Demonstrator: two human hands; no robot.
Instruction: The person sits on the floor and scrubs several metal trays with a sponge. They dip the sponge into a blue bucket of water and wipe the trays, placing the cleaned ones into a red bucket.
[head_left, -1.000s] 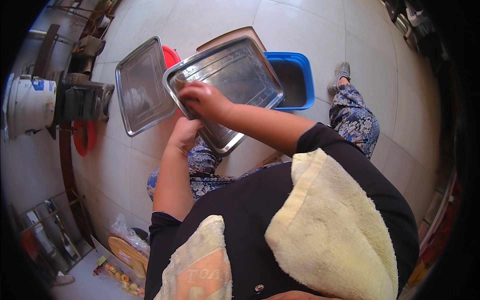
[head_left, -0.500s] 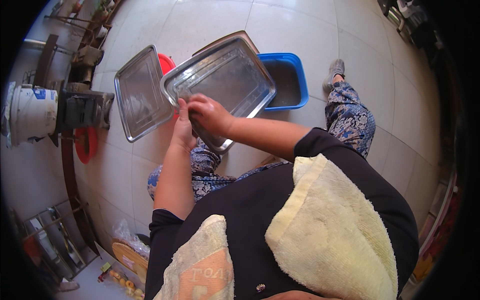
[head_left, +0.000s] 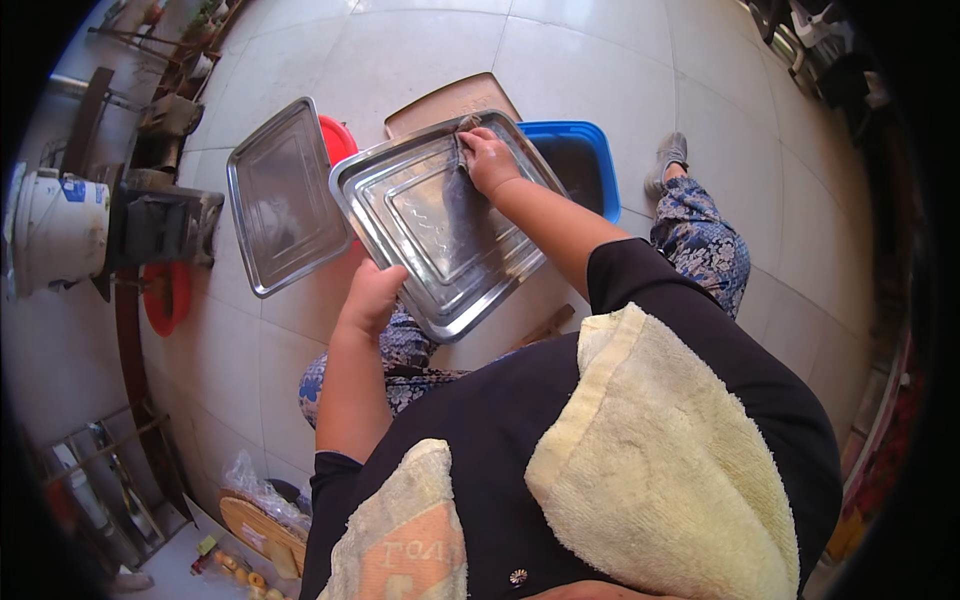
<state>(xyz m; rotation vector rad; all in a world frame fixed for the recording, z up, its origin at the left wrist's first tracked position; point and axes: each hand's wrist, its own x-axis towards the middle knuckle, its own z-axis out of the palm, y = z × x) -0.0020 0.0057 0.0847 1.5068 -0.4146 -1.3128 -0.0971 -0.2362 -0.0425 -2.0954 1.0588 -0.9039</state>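
Note:
A shiny rectangular metal tray is held tilted in front of me, with ridges stamped into its face. My left hand grips its near left edge, thumb on top, the other fingers hidden beneath. Near the tray's far rim, my right hand is closed on a small crumpled grey cloth pressed to the metal. Wet-looking streaks run down the tray below it. To the left, a second metal tray leans on a red basin, which is partly hidden.
Behind the held tray are a blue tub with dark water and a flat brownish tray. A white bucket and a red ring-shaped object stand at the left. Yellow towels hang over my chest.
My right hand has moved from beside my left hand to the tray's far edge, with the cloth. The tray has turned and dropped slightly nearer, uncovering more of the brownish tray behind.

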